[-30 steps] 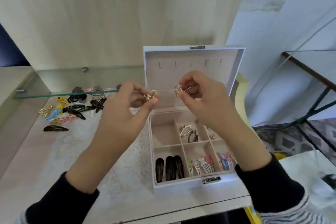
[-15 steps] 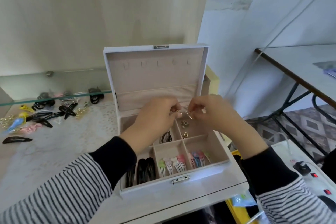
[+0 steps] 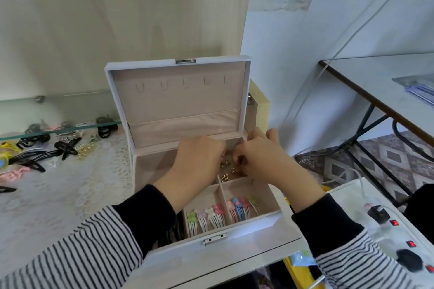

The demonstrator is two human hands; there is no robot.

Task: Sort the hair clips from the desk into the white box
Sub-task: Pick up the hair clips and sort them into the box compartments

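The white box (image 3: 234, 237) stands open on the desk, its lid (image 3: 178, 101) upright. Both my hands reach into its back right compartment. My left hand (image 3: 199, 162) has its fingers curled round a small gold hair clip (image 3: 225, 165). My right hand (image 3: 260, 159) pinches another gold clip, mostly hidden under its fingertips. One more gold clip (image 3: 225, 177) lies in that compartment. Pastel flower clips (image 3: 206, 217) and pink and blue clips (image 3: 242, 206) fill the front compartments. My left sleeve partly covers the black clips (image 3: 172, 230). A pile of loose hair clips (image 3: 47, 148) lies on the desk at left.
A glass shelf (image 3: 58, 128) overhangs the clip pile. The desk wears a lace mat (image 3: 70, 190). A white power strip (image 3: 399, 241) with plugs lies at the right. A glass-topped table (image 3: 375, 82) stands further right, beyond a gap of patterned floor.
Both hands have come down from in front of the lid into the back right compartment, each carrying a gold clip. The view has swung right, so the box sits further left.
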